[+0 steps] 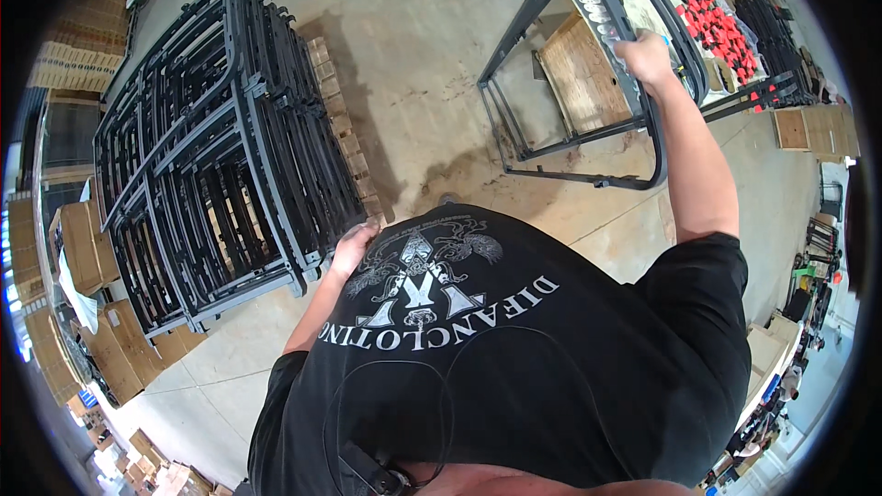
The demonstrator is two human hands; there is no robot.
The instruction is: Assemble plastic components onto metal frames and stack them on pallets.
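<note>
My right hand, arm stretched forward to the right, is closed round a bar of a black tubular metal frame. That frame has rounded corners and stands tilted against a work table. My left hand hangs low at my left side, beside the near end of a tall stack of black metal frames. Its fingers are small and partly hidden by my shirt, so their grip is unclear; nothing shows in them. The stack rests on a wooden pallet.
Red parts lie heaped on the table at the right, near small clear-bagged pieces. A wooden panel shows behind the held frame. Cardboard boxes line the left side; another open box sits at the right. Concrete floor lies between.
</note>
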